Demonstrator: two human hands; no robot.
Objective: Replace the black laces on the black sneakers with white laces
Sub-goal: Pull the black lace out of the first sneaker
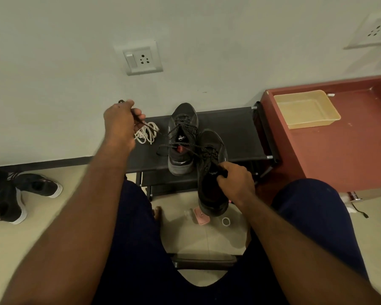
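Right hand [235,182] grips sneaker [210,192]; left hand [119,122] raised, pinching lace [191,147].

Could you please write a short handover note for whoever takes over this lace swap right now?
Left hand: raised, pinching one end of a black lace that is drawn out to the side.
Right hand: grips the near sneaker at its collar, holding it in front of the rack.
The second sneaker stands on the rack, laced in black. The white laces lie bundled on the rack beside the left hand.
Done: the near sneaker's lace looks loosened and partly pulled out.
Left: finish removing it, unlace the second sneaker, and thread white laces into both.
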